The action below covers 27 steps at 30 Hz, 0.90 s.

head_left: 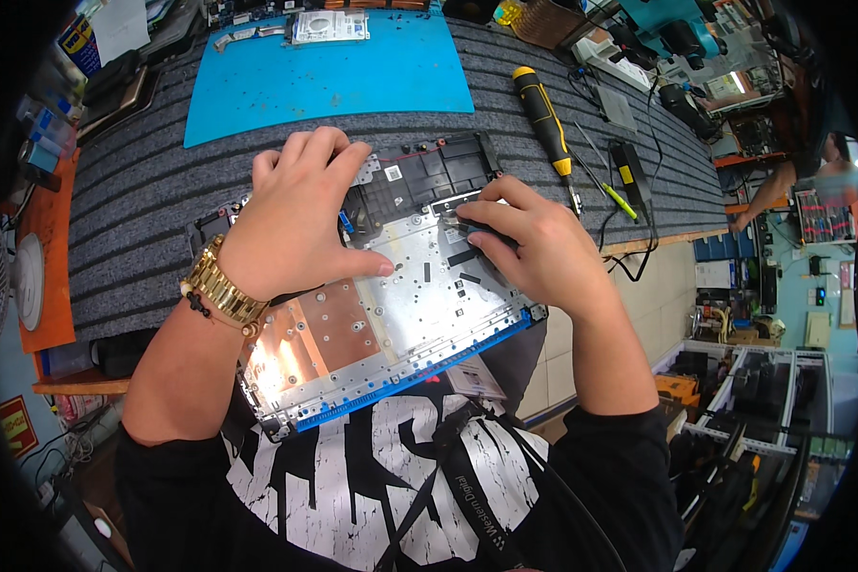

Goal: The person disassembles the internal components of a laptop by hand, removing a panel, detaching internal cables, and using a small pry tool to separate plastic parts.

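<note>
A laptop top case (429,296) lies with its inner side up, tilted over the bench's near edge and my lap. It has a silvery metal plate, a copper-coloured area at the lower left, black plastic along the far side and a blue near edge. My left hand (296,219) rests across its far left part, fingers bent but apart and thumb stretched over the plate. My right hand (548,243) is at the right side of the plate, thumb and fingers pinched near the black plastic. The fingers hide whatever small thing lies between them.
Beyond the case lies a blue mat (334,86) with a hard drive (330,28) on it. On the striped grey bench cloth (129,205) at right are a yellow-black electric screwdriver (543,119), a thin green-handled screwdriver (618,200) and a black cabled box (629,172). Another person's arm (767,195) shows far right.
</note>
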Available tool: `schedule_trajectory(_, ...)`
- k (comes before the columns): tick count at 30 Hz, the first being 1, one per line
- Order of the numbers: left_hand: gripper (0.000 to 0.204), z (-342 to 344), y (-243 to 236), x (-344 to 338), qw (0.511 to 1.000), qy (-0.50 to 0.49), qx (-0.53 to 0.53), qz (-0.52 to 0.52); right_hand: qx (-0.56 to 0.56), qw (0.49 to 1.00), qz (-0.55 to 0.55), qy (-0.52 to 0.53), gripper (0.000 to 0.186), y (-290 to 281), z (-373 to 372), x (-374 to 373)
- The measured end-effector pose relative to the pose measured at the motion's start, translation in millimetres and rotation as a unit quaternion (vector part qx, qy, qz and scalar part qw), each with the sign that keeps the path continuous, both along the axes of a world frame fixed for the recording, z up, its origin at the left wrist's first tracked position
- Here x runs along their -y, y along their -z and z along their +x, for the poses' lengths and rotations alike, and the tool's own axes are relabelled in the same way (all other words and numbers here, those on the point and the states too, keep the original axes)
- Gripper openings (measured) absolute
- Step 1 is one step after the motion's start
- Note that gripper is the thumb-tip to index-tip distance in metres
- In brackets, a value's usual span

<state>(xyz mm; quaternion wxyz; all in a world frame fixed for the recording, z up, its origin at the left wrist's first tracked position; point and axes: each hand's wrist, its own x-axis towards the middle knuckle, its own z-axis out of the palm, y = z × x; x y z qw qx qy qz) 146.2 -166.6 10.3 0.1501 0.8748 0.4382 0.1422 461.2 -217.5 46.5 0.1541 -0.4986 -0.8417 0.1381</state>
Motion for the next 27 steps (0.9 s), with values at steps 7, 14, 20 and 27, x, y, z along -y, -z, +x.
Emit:
schedule_trajectory(7,0.116,1,1,2,0.999,-0.006,0.003,0.046,0.02,0.999,0.011,0.027,0.025,2,-6,6)
schedule_trajectory(14,0.127,-2,-1,0,1.0,-0.002,0.009,-0.012,-0.005,0.999,0.025,0.019,0.023,-6,2,0)
schedule_trajectory(20,0.127,0,-1,1,1.0,-0.005,0.008,-0.012,0.021,1.0,0.008,0.018,0.027,-7,1,0)
schedule_trajectory(27,0.127,0,0,0,1.0,-0.006,0.013,-0.014,0.037,0.999,-0.004,-0.004,0.029,-11,1,-3)
